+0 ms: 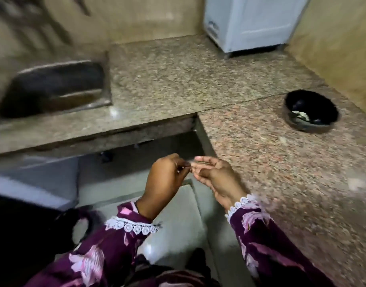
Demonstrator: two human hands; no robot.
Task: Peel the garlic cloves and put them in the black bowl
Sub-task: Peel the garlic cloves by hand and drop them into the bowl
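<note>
A: Garlic [191, 162], where is it?
B: Between both hands over the floor, near the counter's [260, 162] inner corner: small, pale, blurred. The left hand [167, 177] pinches it; the right hand's [215, 175] fingers curl round it.
A: The bowl?
B: The black bowl [310, 111] sits far right on the counter, with something pale inside, hard to identify.

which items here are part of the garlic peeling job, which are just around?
In the job:
- left hand and right hand, pinching something small between the fingertips, too blurred to identify
- black bowl, something pale inside

Just around:
- sink
- white appliance
- granite counter
</note>
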